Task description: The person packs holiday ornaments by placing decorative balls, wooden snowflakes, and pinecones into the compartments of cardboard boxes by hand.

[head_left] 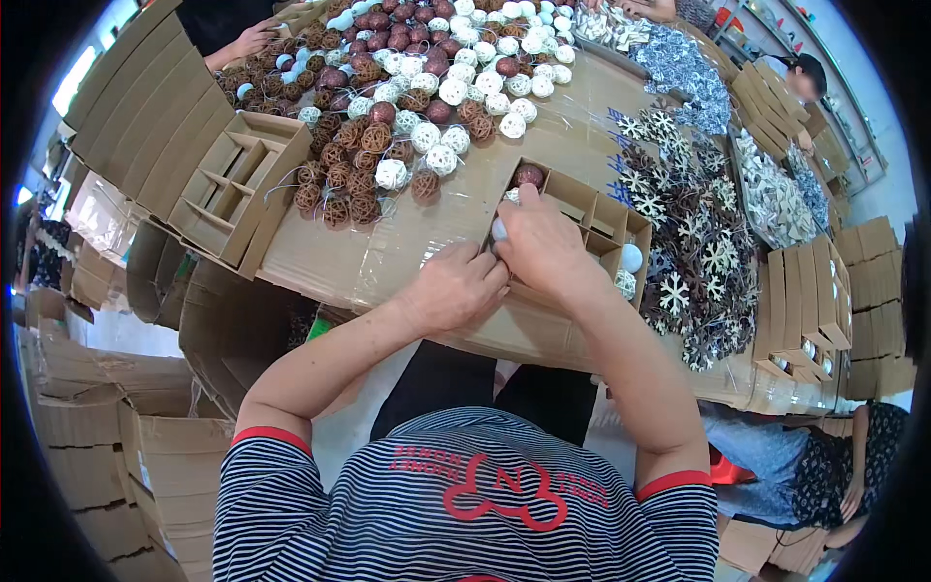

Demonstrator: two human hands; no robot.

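Note:
A brown cardboard box with dividers (593,215) lies on the table in front of me. My right hand (543,242) presses down inside one of its near compartments, fingers closed over a small white ball (498,230). My left hand (456,288) rests against the box's near left corner, touching my right hand; what it grips is hidden. A dark red woven ball (529,176) sits in the far left compartment, and a pale ball (631,258) with a white woven one (626,282) in the right compartments.
A heap of brown, dark red and white woven balls (407,87) covers the far table. An empty divided box (240,184) lies at left. Snowflake ornaments (693,242) pile up at right beside stacked flat cartons (805,301). Another person's hand (250,41) reaches in far left.

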